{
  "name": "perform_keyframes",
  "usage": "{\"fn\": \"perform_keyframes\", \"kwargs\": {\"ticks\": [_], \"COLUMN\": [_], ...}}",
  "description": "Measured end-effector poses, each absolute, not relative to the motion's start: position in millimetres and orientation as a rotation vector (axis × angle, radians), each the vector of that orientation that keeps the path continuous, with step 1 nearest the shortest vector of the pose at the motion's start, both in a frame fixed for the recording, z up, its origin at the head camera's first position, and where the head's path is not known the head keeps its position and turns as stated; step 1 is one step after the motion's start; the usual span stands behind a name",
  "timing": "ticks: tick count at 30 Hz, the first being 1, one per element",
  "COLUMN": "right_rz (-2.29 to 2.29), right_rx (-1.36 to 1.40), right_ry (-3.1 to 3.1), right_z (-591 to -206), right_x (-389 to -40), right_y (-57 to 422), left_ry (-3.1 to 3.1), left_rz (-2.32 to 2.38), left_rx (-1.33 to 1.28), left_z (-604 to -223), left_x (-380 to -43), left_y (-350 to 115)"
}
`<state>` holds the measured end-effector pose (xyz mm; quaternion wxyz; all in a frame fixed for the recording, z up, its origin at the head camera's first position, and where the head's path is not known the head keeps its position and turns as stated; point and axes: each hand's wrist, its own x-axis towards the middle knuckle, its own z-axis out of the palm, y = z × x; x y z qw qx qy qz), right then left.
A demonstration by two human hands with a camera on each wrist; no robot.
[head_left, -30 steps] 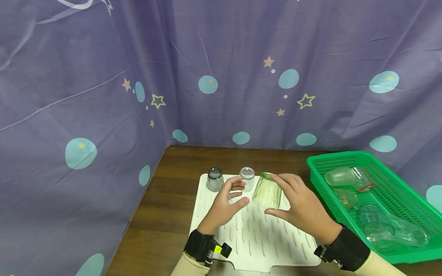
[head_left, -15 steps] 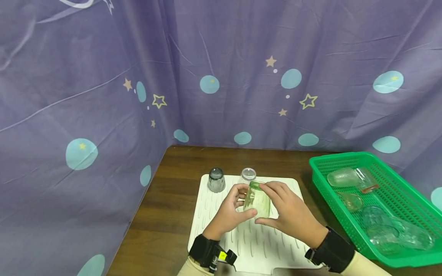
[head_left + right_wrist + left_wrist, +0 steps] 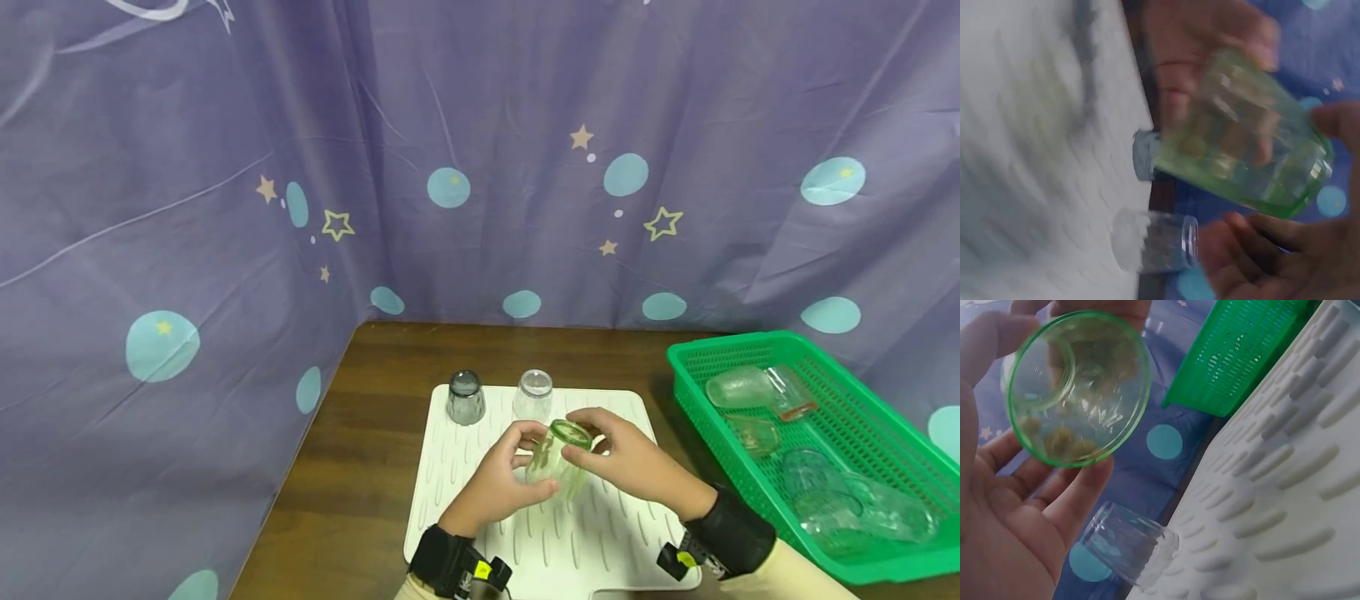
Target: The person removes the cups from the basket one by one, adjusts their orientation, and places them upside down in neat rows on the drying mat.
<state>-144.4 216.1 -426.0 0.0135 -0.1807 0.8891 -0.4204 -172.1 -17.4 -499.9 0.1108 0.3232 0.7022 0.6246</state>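
Observation:
Both hands hold a green-tinted drinking glass (image 3: 553, 465) above the white ribbed drying mat (image 3: 448, 475). It is tilted, with its thick green base up and its wide mouth down. My left hand (image 3: 495, 483) curls round its side, and in the left wrist view the open rim (image 3: 1142, 394) faces that camera. My right hand (image 3: 637, 467) grips the glass near the base, thumb and fingers on opposite sides. Behind them on the mat, a grey glass (image 3: 466, 400) and a clear glass (image 3: 533, 397) stand upside down; the clear one also shows in the right wrist view.
To the right, a green plastic basket (image 3: 862, 402) holds several clear glasses lying on their sides, among them a frosted-looking glass (image 3: 738, 388). The wooden table (image 3: 322, 492) meets a purple patterned curtain (image 3: 480, 250) at the back and left.
The green glass has come left and nearer to the person, with its base now turned toward the head camera. The left hand has closed round it; the right hand has shifted toward its base.

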Motion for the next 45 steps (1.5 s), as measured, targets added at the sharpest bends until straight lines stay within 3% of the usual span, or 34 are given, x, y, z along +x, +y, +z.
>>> {"fn": "perform_keyframes", "kwargs": {"ticks": [7,16,25,45], "right_rz": [-1.389,-1.146,-0.866,-0.749], "right_rx": [-0.552,-0.251,-0.128,-0.072], "right_ry": [2.52,3.097,3.235,3.058], "right_z": [-425,-440,-474,-482], "right_x": [-152,-186,-215,-228], "right_y": [224,252,274,285], "left_ry": [2.033,2.166,2.316,2.507], "left_rz": [1.755,1.937,2.046,1.978], "left_rx": [0.986,0.973,1.028,1.096], "left_z": [-502,-490,-473,-441], "left_x": [-175,-199,-212,-236], "left_y": [-19,-48,-83,-92]}}
